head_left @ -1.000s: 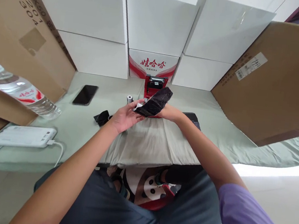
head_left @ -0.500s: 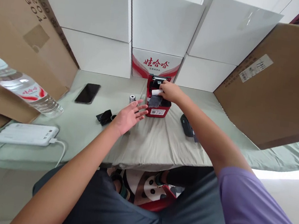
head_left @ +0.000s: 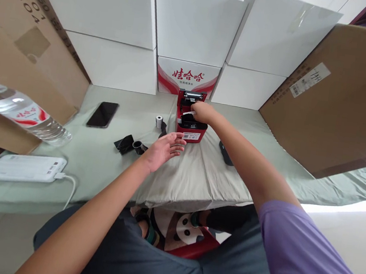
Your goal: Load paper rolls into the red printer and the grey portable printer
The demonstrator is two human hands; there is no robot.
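A small red and black receipt printer [head_left: 191,136] stands with its lid raised against the back. My right hand [head_left: 202,111] reaches into its open bay, fingers closed on a white paper roll [head_left: 189,113]. Most of that roll is hidden by the fingers, and a dark strip shows below it. My left hand [head_left: 165,151] hovers in front of the printer's left corner, fingers stretched out, holding nothing. Left of the printer, a second paper roll [head_left: 158,121] stands upright beside a dark strip. A dark roll [head_left: 138,147] lies near my left wrist, next to crumpled black wrapping [head_left: 124,143].
A phone [head_left: 102,114], a water bottle [head_left: 24,109] and a white power bank [head_left: 25,168] with a cable are on the left. Under my right forearm lies a dark object [head_left: 225,154]. White boxes [head_left: 194,24] and a brown carton [head_left: 339,99] border the cloth-covered surface [head_left: 191,174].
My right hand has lowered the paper roll into the printer's bay, so less of it shows. My left hand has shifted slightly right and down. The whole view has shifted a little.
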